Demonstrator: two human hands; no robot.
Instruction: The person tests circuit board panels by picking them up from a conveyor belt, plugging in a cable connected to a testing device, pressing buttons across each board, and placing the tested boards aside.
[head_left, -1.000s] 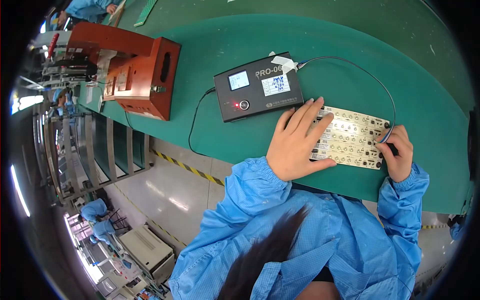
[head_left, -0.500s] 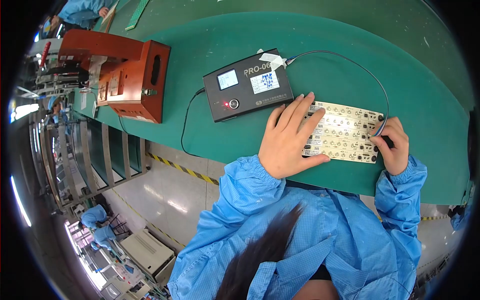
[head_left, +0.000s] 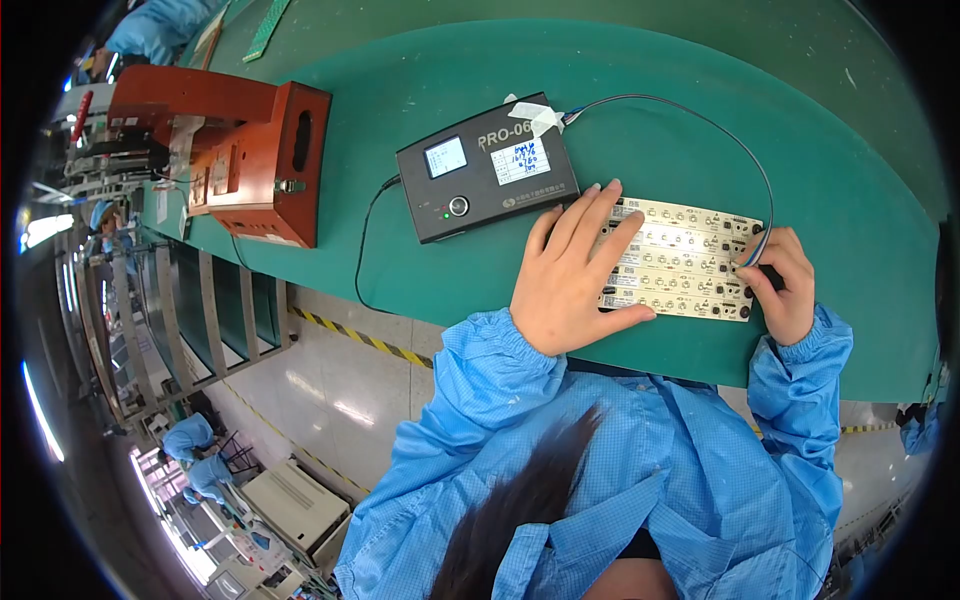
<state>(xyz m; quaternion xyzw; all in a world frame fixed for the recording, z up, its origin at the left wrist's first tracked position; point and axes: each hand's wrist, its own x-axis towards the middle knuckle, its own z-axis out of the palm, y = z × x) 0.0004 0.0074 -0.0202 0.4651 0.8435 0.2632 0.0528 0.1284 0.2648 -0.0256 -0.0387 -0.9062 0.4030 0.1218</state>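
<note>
In the head view, pressing the circuit board onto the worktop, near the black box, with the left hand spread wide; pinching the cable at the board's right end with the right hand. Might lose contact by tilting the cable or letting the board slip.

Left hand lies across circuit boards; right hand pinches wires.
</note>
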